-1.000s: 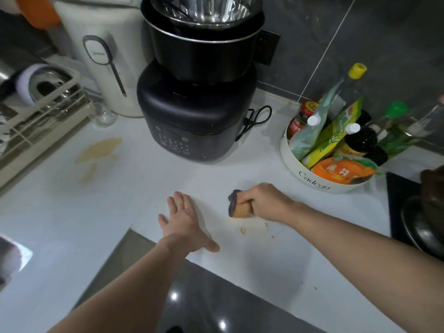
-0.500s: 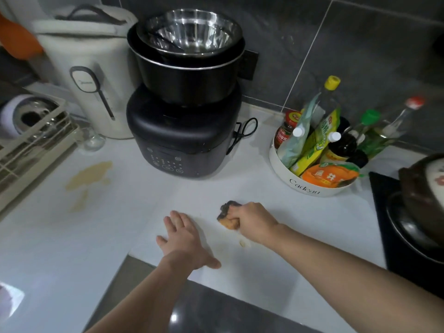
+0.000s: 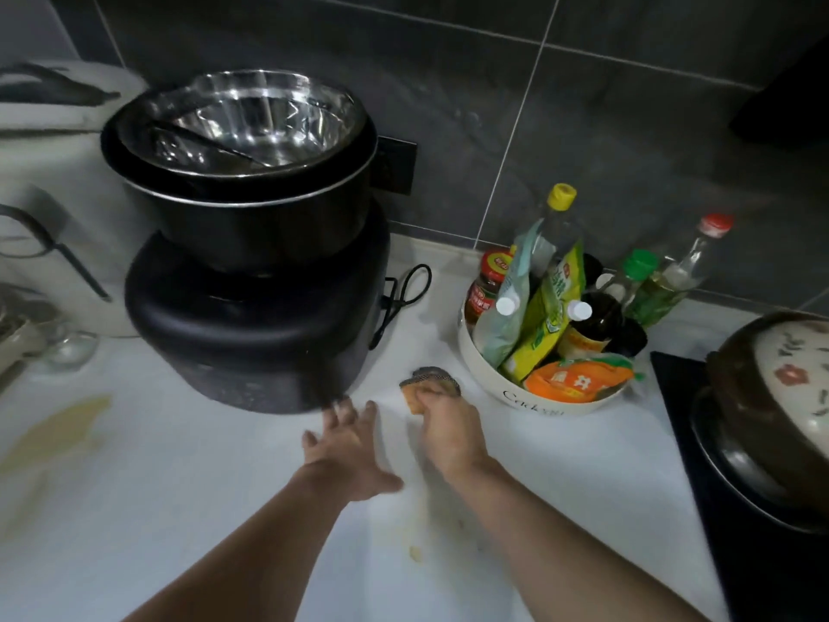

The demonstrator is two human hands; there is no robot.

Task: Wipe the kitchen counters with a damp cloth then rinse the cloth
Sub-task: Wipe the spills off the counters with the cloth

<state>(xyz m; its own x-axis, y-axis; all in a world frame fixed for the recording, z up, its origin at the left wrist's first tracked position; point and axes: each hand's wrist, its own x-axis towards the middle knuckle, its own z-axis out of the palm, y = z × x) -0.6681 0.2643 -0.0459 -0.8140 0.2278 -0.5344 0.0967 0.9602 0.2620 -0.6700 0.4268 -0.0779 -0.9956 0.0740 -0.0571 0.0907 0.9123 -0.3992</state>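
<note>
Gripping sponge (image 3: 429, 382), right hand (image 3: 448, 435) half-covering it

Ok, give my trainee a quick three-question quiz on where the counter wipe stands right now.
1. True or false: the right hand grips the scrubbing cloth against the white counter.
2. The left hand is: A) lifting the black cooker; B) spread open on the counter, fingertips near the cooker's base; C) holding a bottle.
3. Name one spot not yet wiped.

Key:
1. True.
2. B.
3. The tan stain at the counter's left side; small yellowish specks also lie between the forearms.
</note>
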